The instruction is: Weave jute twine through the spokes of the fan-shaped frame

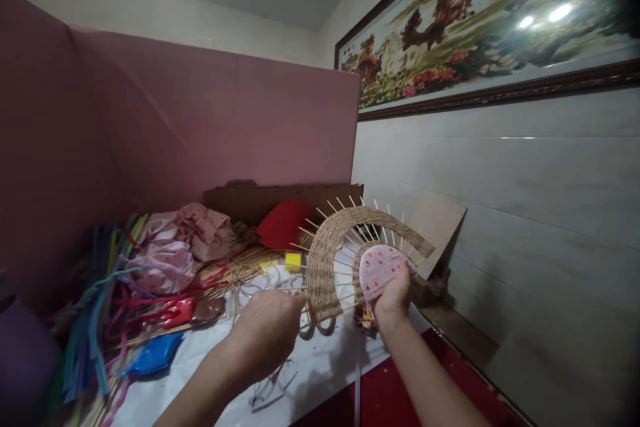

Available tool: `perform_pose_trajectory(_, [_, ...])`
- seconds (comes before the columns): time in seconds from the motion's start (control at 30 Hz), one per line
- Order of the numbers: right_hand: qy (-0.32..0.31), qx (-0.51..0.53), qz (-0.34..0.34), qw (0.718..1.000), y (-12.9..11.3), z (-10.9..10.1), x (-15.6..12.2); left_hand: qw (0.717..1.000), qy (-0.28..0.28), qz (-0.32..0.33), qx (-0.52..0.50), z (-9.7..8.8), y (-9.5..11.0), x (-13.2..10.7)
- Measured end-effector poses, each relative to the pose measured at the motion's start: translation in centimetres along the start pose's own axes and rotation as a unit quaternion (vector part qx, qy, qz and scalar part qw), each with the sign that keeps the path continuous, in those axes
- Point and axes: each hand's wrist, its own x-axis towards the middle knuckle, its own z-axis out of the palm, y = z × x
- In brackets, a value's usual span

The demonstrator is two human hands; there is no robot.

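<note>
My right hand point(393, 299) grips a half-round woven fan frame point(334, 250) by its pink dotted fabric centre point(379, 267). Thin wooden sticks radiate out through the woven brown cord band. My left hand point(267, 330) is closed in a pinch at the frame's lower left edge, on the cord end where loose loops hang. The frame is held upright above the white table surface point(310, 367).
Pink fabric pieces point(175, 247), red and blue plastic bits, coloured strips point(90, 320) and loose sticks lie at the left. A yellow block point(293, 260), a red sheet point(283, 223) and cardboard stand behind. Pink partition boards enclose the back and left; a tiled wall with a framed horse picture point(490, 20) is at the right.
</note>
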Motion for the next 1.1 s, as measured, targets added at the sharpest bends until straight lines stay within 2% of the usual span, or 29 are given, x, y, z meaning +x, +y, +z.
perform_pose_trajectory(0.33, [0.015,-0.001,-0.011,1.0,-0.3,0.1,0.2,1.0,0.026,-0.002,0.011,0.2,0.9,0.3])
perform_pose_trajectory(0.57, [0.019,0.002,-0.011,1.0,-0.7,0.3,0.1,0.997,0.051,-0.041,0.029,1.1,1.2,-0.1])
perform_pose_trajectory(0.7, [0.014,0.007,-0.006,1.0,-0.6,0.3,0.1,0.996,0.065,-0.064,0.004,1.8,0.8,-1.0])
perform_pose_trajectory(0.87, [0.013,0.013,-0.008,1.0,-0.3,0.0,0.8,0.995,0.078,-0.054,-0.018,2.2,0.8,-1.7])
perform_pose_trajectory(1.1, [0.013,0.022,-0.003,1.0,-0.5,0.1,0.6,0.991,0.1,-0.074,-0.049,2.9,0.7,-2.1])
